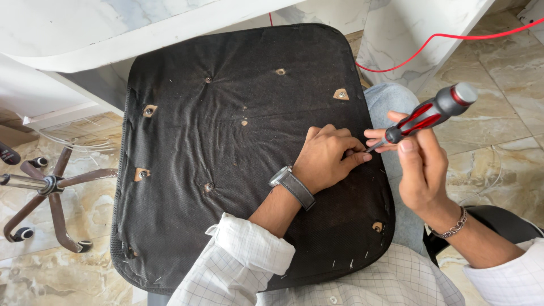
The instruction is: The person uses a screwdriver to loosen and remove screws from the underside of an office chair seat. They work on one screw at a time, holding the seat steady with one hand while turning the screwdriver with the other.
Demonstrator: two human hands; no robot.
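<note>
Red-and-black screwdriver looks light and rigid; your right hand clamps its grippy handle, left hand curled, steadying the tip on the seat.

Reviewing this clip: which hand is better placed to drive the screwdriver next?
Probably the right hand: it already grips the screwdriver, tip angled toward the seat underside. The left hand rests curled on the fabric there.

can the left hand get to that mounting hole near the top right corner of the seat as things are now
Probably yes. The left hand rests on the black seat underside, and only bare fabric lies between it and the mounting hole. The right hand with the screwdriver sits off to the side, out of that path.
</note>
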